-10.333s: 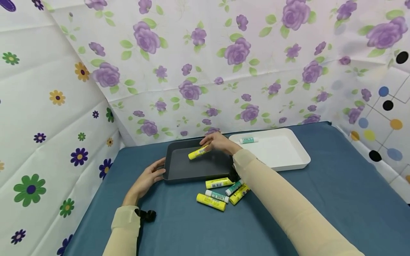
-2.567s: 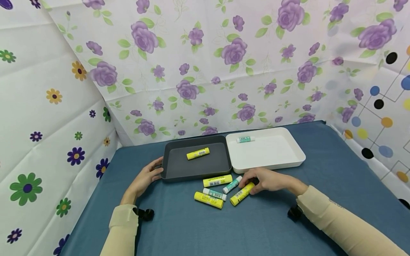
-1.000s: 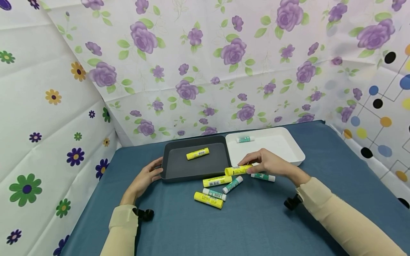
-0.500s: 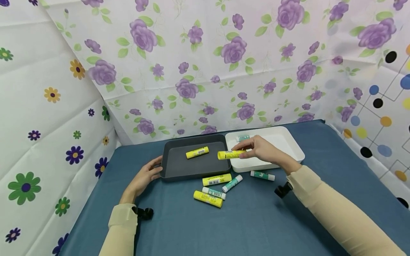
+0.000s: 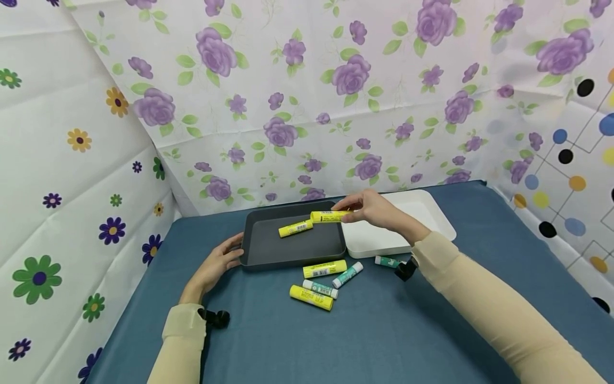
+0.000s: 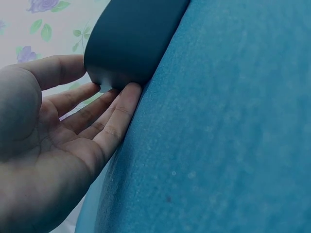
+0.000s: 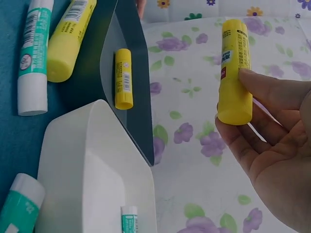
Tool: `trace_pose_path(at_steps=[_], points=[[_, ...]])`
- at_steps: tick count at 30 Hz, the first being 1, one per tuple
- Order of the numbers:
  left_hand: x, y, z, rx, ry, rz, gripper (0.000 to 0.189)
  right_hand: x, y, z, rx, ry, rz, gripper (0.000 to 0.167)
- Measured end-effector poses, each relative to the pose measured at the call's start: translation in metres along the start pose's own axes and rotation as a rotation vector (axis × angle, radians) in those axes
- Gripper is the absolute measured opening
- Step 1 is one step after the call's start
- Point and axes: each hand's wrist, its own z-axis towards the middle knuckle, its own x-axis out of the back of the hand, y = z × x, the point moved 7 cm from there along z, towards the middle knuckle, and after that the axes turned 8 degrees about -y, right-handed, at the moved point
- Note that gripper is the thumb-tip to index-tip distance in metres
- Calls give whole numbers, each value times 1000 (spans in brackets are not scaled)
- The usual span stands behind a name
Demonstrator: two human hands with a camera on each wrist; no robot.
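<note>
My right hand point(image 5: 376, 210) pinches a yellow glue stick point(image 7: 234, 73) between thumb and fingers, raised over the right part of the dark grey tray point(image 5: 268, 256). In that tray lies another yellow glue stick point(image 5: 293, 229). At the tray's left end, my left hand point(image 5: 217, 266) rests with its fingertips against the outer wall, its fingers fairly straight in the left wrist view. Beside the dark tray stands a white tray point(image 5: 379, 245); a green-and-white glue stick point(image 7: 129, 221) in it shows in the right wrist view but hides behind my hand in the head view.
On the blue cloth point(image 5: 364, 341) before the trays lie two yellow glue sticks, one nearer point(image 5: 310, 297) and one farther point(image 5: 324, 269). Green-and-white glue sticks point(image 5: 347, 275) lie around them, one point(image 5: 386, 261) partly behind my right wrist. A flowered curtain point(image 5: 307, 106) rises behind the trays.
My right hand has lifted the yellow glue stick off the cloth and carried it up and left, past the white tray's corner, to over the dark tray. My left hand stays at the tray's edge.
</note>
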Motion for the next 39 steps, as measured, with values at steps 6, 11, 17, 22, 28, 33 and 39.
trace_pose_path(at_steps=[6, 11, 17, 22, 28, 33, 39], points=[[2, 0, -1, 7, 10, 1, 63, -2, -4, 20, 1, -20, -2, 33], [4, 0, -3, 5, 6, 3, 64, -3, -12, 37, 32, -28, -11, 31], [5, 0, -3, 8, 9, -9, 64, -4, -12, 55, 19, -26, -18, 31], [4, 0, -2, 13, 14, -16, 65, -7, -8, 69, -9, -33, -5, 29], [3, -2, 0, 14, 14, -15, 65, -13, -9, 82, -13, -64, -51, 28], [2, -3, 1, 14, 8, -12, 65, -22, -6, 94, -34, -102, -126, 27], [3, -3, 1, 13, 8, -10, 64, -32, 2, 106, -81, -125, -170, 28]])
